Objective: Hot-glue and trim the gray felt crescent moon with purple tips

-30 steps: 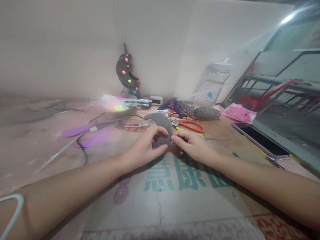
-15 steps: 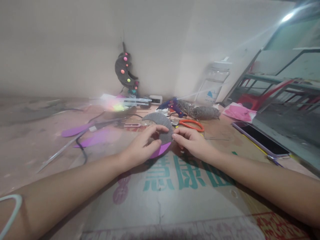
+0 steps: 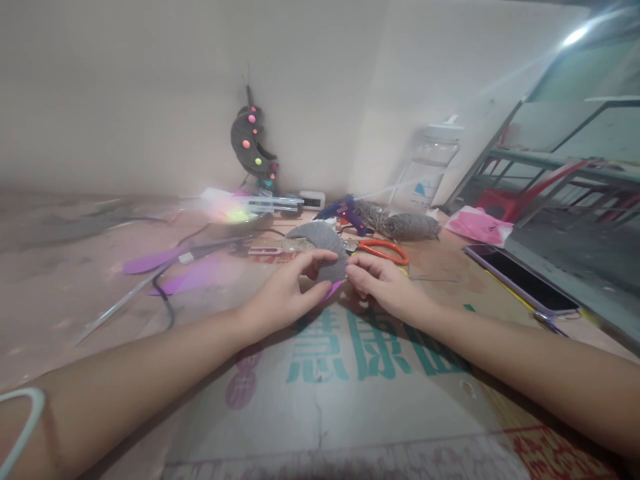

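Left hand (image 3: 280,293) holds gray yarn-wrapped crescent (image 3: 327,241) steady, right hand (image 3: 387,285) pinched narrow at its edge, grip contents unclear; best keep strands snug, even.

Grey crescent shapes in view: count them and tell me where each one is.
2. A ribbed grey crescent in the left hand's grip, the right hand at its edge; a darker crescent dotted with bright balls, against the pale wall. Clutter could hide more.

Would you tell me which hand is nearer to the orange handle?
Right. The right hand is just in front of the orange handle; the left hand is farther left, holding the grey crescent.
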The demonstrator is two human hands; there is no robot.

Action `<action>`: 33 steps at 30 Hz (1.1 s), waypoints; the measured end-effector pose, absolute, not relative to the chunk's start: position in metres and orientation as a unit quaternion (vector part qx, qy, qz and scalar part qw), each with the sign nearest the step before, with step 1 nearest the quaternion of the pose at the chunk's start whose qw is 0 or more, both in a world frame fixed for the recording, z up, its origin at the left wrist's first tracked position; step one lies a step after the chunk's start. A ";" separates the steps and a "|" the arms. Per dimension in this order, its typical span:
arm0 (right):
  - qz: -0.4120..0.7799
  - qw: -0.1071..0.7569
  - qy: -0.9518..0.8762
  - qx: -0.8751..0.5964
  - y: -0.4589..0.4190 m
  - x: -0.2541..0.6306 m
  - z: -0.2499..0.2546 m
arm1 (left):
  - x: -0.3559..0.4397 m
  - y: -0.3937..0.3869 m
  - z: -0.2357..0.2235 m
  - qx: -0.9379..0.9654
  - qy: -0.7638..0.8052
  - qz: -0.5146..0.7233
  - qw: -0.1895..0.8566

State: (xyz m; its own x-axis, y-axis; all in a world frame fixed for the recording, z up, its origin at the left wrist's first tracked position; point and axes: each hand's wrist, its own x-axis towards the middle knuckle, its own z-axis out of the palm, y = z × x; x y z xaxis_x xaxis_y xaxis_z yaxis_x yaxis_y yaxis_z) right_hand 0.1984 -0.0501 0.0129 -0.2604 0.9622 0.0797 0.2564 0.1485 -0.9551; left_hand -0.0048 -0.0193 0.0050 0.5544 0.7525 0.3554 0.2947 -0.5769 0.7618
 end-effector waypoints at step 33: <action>0.414 0.387 -0.680 -0.465 -0.049 0.201 0.013 | -0.003 -0.020 0.006 0.842 0.304 0.356 0.269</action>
